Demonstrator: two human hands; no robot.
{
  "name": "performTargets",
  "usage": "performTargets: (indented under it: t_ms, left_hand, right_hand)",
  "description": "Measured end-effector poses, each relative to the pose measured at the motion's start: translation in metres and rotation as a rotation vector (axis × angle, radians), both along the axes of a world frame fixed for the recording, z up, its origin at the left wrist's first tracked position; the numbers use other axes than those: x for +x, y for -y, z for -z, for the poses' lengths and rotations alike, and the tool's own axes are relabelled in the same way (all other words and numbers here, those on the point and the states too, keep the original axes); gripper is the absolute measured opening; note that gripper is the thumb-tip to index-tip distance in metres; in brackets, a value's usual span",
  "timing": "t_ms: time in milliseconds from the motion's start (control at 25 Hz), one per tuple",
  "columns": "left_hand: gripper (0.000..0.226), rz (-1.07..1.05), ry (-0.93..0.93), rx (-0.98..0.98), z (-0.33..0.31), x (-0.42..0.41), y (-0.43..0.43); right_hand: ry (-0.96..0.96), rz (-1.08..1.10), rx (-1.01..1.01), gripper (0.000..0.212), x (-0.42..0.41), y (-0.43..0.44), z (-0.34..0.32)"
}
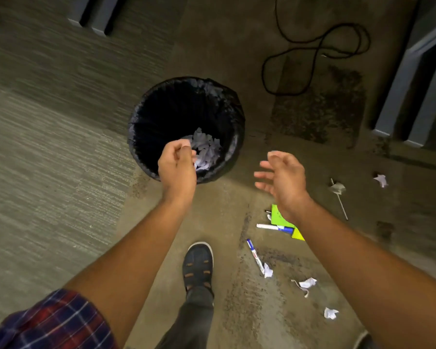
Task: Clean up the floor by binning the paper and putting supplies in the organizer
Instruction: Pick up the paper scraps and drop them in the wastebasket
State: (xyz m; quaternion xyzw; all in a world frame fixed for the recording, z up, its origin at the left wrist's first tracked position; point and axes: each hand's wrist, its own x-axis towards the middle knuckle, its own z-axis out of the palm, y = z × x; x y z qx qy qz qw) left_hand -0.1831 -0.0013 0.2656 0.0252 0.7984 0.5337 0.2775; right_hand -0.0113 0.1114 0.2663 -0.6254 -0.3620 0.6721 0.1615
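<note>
A round bin with a black liner [141,117] stands on the carpet, with crumpled white paper [208,149] at its bottom. My left hand [176,167] hovers over the bin's near rim, fingers curled in and thumb against them, with nothing visible in it. My right hand [283,180] is to the right of the bin, palm open and fingers spread, empty. Below it on the floor lie a green sticky pad [278,216], a yellow one [297,235], and two white-and-blue markers [272,226] [255,255]. Paper scraps [268,271] [308,283] [330,313] [381,180] are scattered to the right.
My shoe [198,264] is planted just below the bin. A looped black cable [312,49] lies on the floor at the back right. Grey furniture legs [400,96] stand at the right edge and at the top left [96,16]. A thin stick with a grey scrap [338,188] lies right of my right hand.
</note>
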Motion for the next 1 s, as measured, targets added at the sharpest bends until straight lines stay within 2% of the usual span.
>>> performTargets:
  t_ms: [160,280,360,440,640,800,1000]
  left_hand:
    - [0.018,0.124,0.017,-0.074,0.036,0.076,0.003]
    - [0.014,0.272,0.061,-0.143,0.068,0.139,0.008]
    - [0.012,0.358,0.117,-0.232,0.089,0.178,0.012]
    - [0.013,0.440,0.169,-0.339,0.110,0.217,0.015]
    - [0.007,0.757,0.214,-0.567,0.166,0.292,0.040]
    - [0.012,0.799,0.134,-0.767,0.212,0.325,0.071]
    - [0.030,0.821,0.006,-0.940,0.254,0.338,0.091]
  right_hand:
    - [0.208,-0.058,0.123,0.015,0.120,0.007,0.026]
    - [0.338,-0.088,0.117,0.015,0.212,0.022,0.053]
    - [0.427,-0.117,0.139,0.023,0.263,0.034,0.069]
    - [0.527,-0.212,0.158,0.034,0.312,0.048,0.086]
    - [0.678,-0.421,0.153,0.042,0.417,0.105,0.148]
    - [0.795,-0.584,0.047,0.036,0.465,0.144,0.202]
    - [0.754,-0.708,0.077,0.038,0.481,0.176,0.256]
